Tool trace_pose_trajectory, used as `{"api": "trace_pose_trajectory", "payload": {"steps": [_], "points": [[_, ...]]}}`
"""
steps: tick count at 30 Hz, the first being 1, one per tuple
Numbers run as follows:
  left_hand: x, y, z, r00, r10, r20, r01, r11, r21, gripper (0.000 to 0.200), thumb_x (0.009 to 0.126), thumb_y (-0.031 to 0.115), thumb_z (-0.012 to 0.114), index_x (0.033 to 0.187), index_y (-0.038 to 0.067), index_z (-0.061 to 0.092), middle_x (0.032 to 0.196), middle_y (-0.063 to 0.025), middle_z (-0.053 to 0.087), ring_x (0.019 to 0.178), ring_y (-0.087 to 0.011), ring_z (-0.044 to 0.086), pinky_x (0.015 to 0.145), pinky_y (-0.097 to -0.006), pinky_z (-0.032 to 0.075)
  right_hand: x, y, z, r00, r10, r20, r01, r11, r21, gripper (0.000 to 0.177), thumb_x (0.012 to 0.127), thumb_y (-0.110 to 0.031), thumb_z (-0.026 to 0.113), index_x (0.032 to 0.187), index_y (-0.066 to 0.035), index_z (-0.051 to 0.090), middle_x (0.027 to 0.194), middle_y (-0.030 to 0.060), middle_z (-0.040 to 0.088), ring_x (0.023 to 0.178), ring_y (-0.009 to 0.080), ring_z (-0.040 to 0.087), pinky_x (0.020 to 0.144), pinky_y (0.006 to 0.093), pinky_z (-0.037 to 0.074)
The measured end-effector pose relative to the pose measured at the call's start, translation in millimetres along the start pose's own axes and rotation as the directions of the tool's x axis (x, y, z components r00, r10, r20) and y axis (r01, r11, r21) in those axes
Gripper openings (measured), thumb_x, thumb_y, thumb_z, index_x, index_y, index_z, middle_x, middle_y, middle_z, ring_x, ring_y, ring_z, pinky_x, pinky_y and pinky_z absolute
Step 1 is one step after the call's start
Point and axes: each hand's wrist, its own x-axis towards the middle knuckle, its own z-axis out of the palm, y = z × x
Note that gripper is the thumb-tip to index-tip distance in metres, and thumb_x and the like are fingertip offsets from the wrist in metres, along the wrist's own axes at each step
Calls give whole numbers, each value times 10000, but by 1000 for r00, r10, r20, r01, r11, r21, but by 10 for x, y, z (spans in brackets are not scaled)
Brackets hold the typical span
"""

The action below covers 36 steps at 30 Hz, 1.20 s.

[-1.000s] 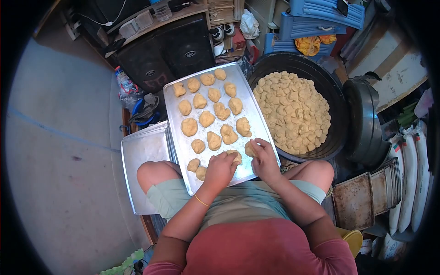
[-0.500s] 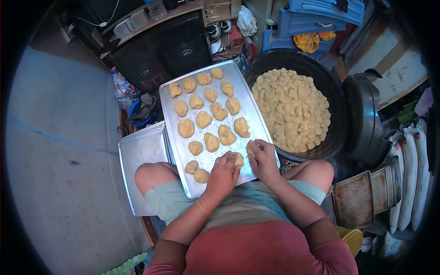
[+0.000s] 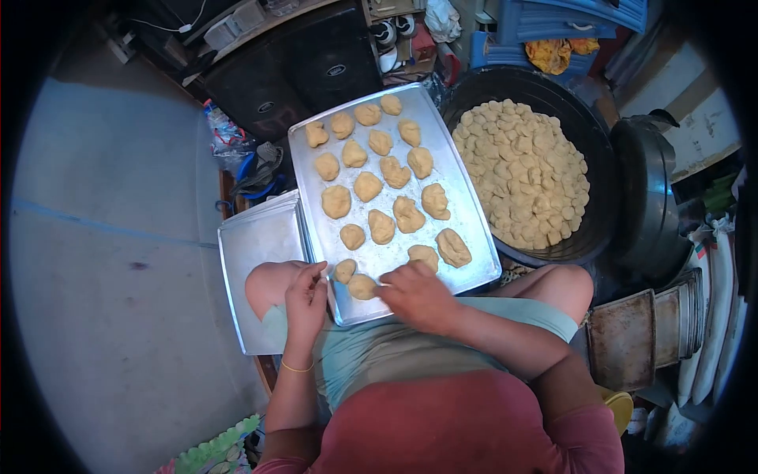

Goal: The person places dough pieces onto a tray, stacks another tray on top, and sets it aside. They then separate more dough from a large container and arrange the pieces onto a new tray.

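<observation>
A metal tray rests across the lap, with several dough pieces in uneven rows. My left hand is at the tray's left edge, its fingers curled and the thumb and forefinger near each other; whether anything is between them is too small to tell. Over the tray's near part, my right hand reaches left, its fingertips beside a round dough ball, with a smaller piece just above that ball. Another dough piece is partly hidden behind my right hand. A larger oblong piece lies near the tray's right edge.
A black tub with a heap of dough pieces stands at the right. Stacked trays lie left of the lap. Black speakers stand beyond the tray. Worn baking pans and white sacks are at the right.
My left hand has moved left, off the dough to the tray's edge. My right hand has let go of the oblong piece and moved left. The view has shifted slightly.
</observation>
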Motion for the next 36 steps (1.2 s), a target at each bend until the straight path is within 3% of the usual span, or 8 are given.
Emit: {"api": "trace_pose_trajectory", "payload": {"steps": [2, 6, 10, 17, 20, 23, 26, 36], "points": [[-12, -141, 70, 998, -1, 62, 19, 956, -294, 355, 817, -7, 591, 1170, 17, 616, 1119, -180, 621, 1048, -324, 586, 910, -365, 457, 197, -130, 189, 999, -5, -54, 9, 997, 72, 371, 778, -74, 615, 1147, -93, 575, 1159, 106, 540, 1021, 273, 532, 875, 416, 412], [-42, -5, 121, 949, 264, 170, -274, 961, 34, 420, 828, 8, 613, 1245, 51, 594, 1188, -165, 577, 1031, -299, 582, 923, -360, 451, 291, -29, 390, 993, 63, 99, -74, 991, 111, 384, 789, -80, 622, 1166, -82, 545, 1141, 124, 529, 991, 293, 545, 855, 417, 452], [-100, 102, 164, 974, -40, 222, 75, 985, -155, 359, 832, 57, 670, 1190, 53, 641, 1141, -132, 563, 1005, -230, 571, 832, -307, 476, 187, -88, 58, 970, 240, -39, -222, 939, 263, 364, 795, -112, 650, 1143, -82, 548, 1055, 116, 543, 965, 302, 548, 812, 404, 463], [-188, 60, 424, 988, 146, 51, -146, 989, -9, 313, 857, 60, 650, 1169, 28, 643, 1157, -155, 525, 875, -210, 603, 744, -299, 507, -36, 44, -5, 966, 225, -131, -253, 930, -268, 449, 794, -267, 693, 1201, -122, 572, 908, 46, 544, 943, 233, 516, 865, 418, 362], [-180, 16, 487, 985, 166, -48, -170, 982, -82, 297, 879, 59, 625, 1173, 29, 641, 1196, -161, 495, 810, -182, 609, 722, -296, 514, -41, -5, -51, 948, 277, -158, -305, 930, -204, 467, 791, -266, 674, 1227, -131, 579, 866, 28, 530, 938, 224, 505, 868, 447, 366], [-139, 35, 483, 988, -157, 5, 136, 840, -525, 279, 891, 63, 619, 1167, 30, 645, 1212, -154, 491, 800, -152, 614, 691, -267, 520, -63, 44, -47, 976, 169, -134, -198, 947, -253, 482, 788, -231, 660, 1258, -153, 588, 851, 26, 514, 936, 218, 503, 875, 458, 361], [-130, 33, 429, 992, 103, 70, -85, 972, -221, 232, 876, 67, 630, 1101, 21, 667, 1171, -146, 534, 829, -195, 631, 718, -290, 523, -74, 103, 73, 981, 145, -128, -178, 935, -306, 451, 795, -206, 639, 1244, -186, 604, 857, 22, 507, 944, 212, 504, 879, 468, 359], [-63, 156, 293, 970, 114, 214, -124, 992, 35, 199, 767, 72, 664, 958, 16, 664, 1146, -157, 574, 973, -317, 597, 834, -401, 483, -86, 45, -46, 978, 174, -112, -199, 938, -282, 564, 789, -251, 659, 1329, -167, 520, 1019, 50, 531, 1023, 242, 490, 917, 480, 350]]}}
